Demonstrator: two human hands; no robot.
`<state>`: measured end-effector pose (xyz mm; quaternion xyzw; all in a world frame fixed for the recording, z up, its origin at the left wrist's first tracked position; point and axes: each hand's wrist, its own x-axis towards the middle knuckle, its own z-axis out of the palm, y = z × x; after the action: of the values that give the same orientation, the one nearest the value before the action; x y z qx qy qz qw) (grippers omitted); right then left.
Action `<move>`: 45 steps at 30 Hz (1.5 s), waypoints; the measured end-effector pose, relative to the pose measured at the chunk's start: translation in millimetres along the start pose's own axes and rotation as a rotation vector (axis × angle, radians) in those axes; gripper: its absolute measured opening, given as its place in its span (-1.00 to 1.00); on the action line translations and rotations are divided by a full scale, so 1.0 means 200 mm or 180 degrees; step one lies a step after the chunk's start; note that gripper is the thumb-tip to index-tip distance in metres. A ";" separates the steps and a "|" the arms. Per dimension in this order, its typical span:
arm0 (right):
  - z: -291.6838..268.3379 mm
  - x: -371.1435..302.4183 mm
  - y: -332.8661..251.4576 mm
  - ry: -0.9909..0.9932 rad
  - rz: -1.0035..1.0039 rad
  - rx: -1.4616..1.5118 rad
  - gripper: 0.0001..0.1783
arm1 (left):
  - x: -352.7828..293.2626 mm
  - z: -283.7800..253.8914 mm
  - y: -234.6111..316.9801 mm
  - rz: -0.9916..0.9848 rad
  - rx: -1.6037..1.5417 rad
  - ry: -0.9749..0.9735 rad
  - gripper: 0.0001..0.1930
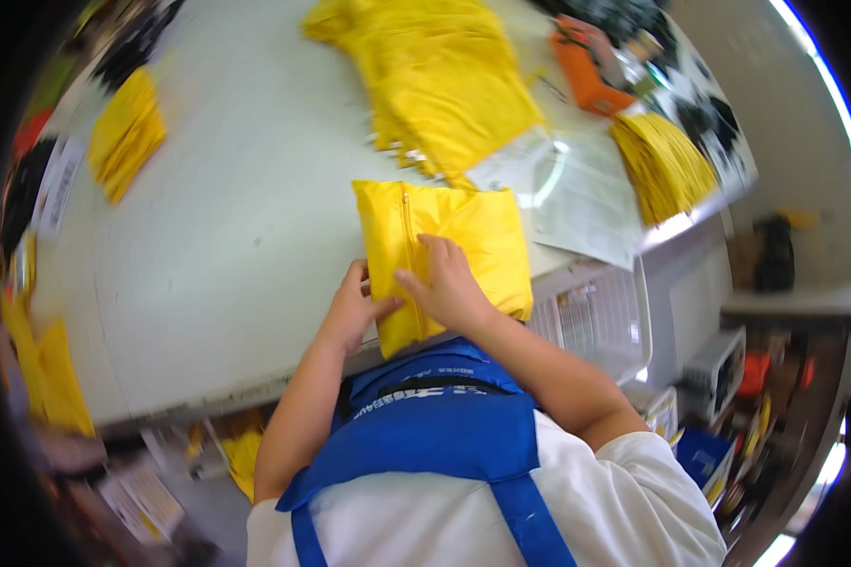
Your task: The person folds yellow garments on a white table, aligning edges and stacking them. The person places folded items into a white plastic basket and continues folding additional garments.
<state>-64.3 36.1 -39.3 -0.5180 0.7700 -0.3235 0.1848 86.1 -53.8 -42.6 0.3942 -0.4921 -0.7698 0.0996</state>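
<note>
A flat yellow zippered pouch [477, 231] lies at the table's front edge, close to my body. Its zipper [408, 219] runs from the far edge toward me, near the pouch's left side. My left hand [355, 307] grips the left edge, thumb on top and some fingers hidden at the side. On the upper face rests my right hand [449, 283], fingertips beside the zipper and thumb spread apart from them. Just beyond the pouch is a large stack of yellow fabric pieces [444, 85], partly cut off by the frame.
Folded yellow bundles lie at the table's left [128, 132] and right [662, 170]. Clear plastic sheets [586, 203] spread right of the pouch. An orange box [586, 71] stands at the far right. Below the right table edge sits a white plastic basket [624, 317].
</note>
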 end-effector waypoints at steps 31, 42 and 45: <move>-1.43 -0.54 1.80 0.2907 0.2678 0.1843 -0.28 | 0.20 0.22 -0.18 -0.0033 0.2371 -0.0403 -0.52; 0.14 0.35 0.47 -0.0191 -0.0120 0.0386 -0.47 | 0.31 -1.26 0.13 0.0053 0.3384 0.2343 -0.37; 0.49 0.40 0.33 -0.0337 -0.0786 -0.0342 -0.36 | 0.42 -1.74 0.32 -0.0267 0.4005 0.2798 -0.34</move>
<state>-80.1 -51.3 -151.1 -0.6343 0.7057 -0.2744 0.1560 260.0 -367.0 -101.9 0.6647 -0.7373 -0.1205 0.0137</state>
